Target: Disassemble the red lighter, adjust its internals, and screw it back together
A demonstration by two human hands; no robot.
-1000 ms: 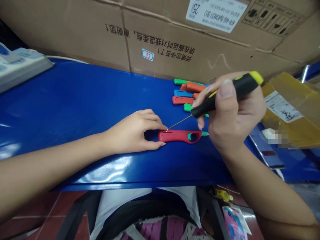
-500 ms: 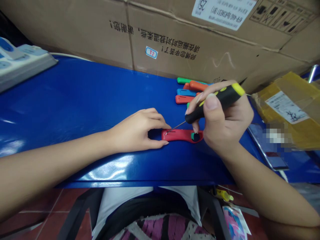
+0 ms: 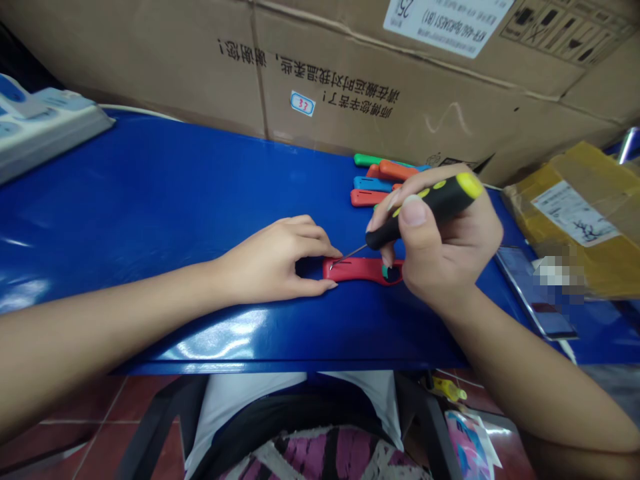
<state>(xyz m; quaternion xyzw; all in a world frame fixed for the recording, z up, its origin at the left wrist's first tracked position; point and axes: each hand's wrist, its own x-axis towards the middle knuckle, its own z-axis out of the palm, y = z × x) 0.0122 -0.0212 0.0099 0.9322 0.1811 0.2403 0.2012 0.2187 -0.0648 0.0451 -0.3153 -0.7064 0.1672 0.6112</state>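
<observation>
A red utility lighter point(image 3: 357, 269) with a green trigger lies flat on the blue table point(image 3: 165, 187). My left hand point(image 3: 287, 260) pinches its left end between thumb and fingers. In my right hand point(image 3: 440, 233) is a screwdriver point(image 3: 425, 210) with a black and yellow handle, tilted down to the left. Its thin shaft meets the lighter near the left end, beside a narrow slot. My right hand covers the lighter's right end.
Several coloured lighters point(image 3: 373, 198) lie in a pile behind my right hand. A large cardboard box point(image 3: 200, 87) stands along the back. On the right are a phone point(image 3: 535, 293) and a taped package point(image 3: 595, 220); a white power strip point(image 3: 55, 130) sits at the left.
My right hand and the screwdriver's handle have shifted slightly left and down. The tip stays at the lighter's left end, and my left hand has hardly moved.
</observation>
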